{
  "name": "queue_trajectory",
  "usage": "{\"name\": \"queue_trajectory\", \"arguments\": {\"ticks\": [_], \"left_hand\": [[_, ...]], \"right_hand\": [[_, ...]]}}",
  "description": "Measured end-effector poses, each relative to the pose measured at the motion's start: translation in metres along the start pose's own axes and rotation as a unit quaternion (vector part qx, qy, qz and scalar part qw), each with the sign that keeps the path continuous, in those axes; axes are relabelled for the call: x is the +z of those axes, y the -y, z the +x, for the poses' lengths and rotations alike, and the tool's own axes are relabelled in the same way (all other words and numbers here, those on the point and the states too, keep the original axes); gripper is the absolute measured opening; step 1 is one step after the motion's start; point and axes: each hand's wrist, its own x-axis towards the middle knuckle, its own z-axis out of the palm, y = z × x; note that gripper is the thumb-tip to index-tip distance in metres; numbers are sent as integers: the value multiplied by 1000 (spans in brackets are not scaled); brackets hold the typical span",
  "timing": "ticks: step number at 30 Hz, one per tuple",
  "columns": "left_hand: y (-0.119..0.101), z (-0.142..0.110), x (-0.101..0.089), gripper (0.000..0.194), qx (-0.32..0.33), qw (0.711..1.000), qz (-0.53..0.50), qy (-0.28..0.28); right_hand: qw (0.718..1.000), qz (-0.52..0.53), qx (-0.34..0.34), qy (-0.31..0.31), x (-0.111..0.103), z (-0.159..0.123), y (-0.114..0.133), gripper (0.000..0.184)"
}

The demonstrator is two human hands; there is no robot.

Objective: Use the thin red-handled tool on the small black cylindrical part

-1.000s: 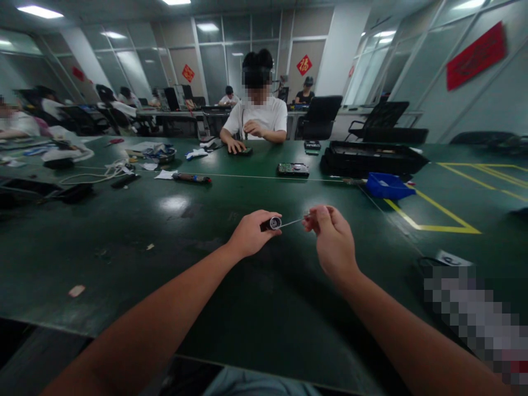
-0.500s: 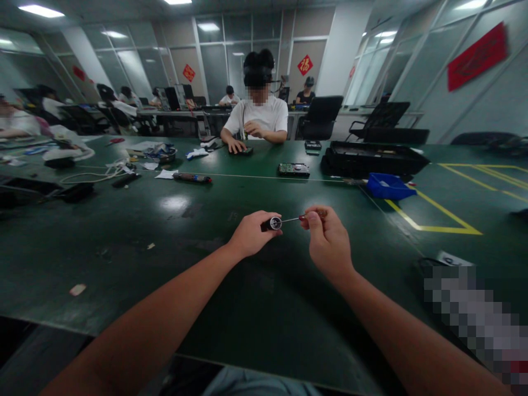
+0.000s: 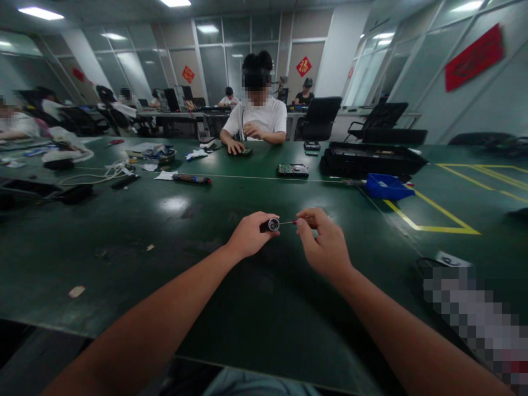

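Observation:
My left hand (image 3: pixel 249 235) is closed around a black cylindrical part (image 3: pixel 272 224) whose round, silver-rimmed open end faces me and to the right. In my right hand (image 3: pixel 324 239), thumb and fingers pinch a screwdriver (image 3: pixel 294 222) with a thin metal shaft and a reddish collar. Its shaft points left and its tip reaches the open end of the cylinder. Most of the screwdriver's handle is hidden by my fingers. Both hands are above the green table (image 3: pixel 231 297), over its middle.
Across the table a person (image 3: pixel 258 118) in a white shirt handles a dark device. A hard drive (image 3: pixel 292 170), a long black tray (image 3: pixel 371 159) and a blue bin (image 3: pixel 388 187) lie ahead. A dark cylindrical tool (image 3: pixel 192 179) and cables (image 3: pixel 97 175) are at left.
The fingers of my right hand have shifted and loosened slightly on the screwdriver, and the hand sits a little further left. My left hand holds the cylinder nearly still.

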Motion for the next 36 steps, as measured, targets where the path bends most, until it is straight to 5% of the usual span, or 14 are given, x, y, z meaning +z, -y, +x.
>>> {"name": "queue_trajectory", "arguments": {"ticks": [5, 10, 18, 27, 36], "left_hand": [[0, 0, -1, 36, -3, 1000, 7, -2], [-2, 1, -2, 38, -21, 1000, 13, -10], [0, 5, -7, 37, 29, 999, 21, -16], [2, 3, -5, 39, 5, 999, 37, 0], [-1, 3, -4, 37, 12, 999, 30, 3]], "right_hand": [[1000, -12, -20, 21, -1, -1, 2, 23], [991, 101, 78, -47, 6, -1, -3, 23], [896, 352, 255, -97, 17, 13, -35, 27], [968, 187, 144, -88, 12, 6, -22, 28], [992, 72, 84, -56, 8, 4, -8, 26]]}}
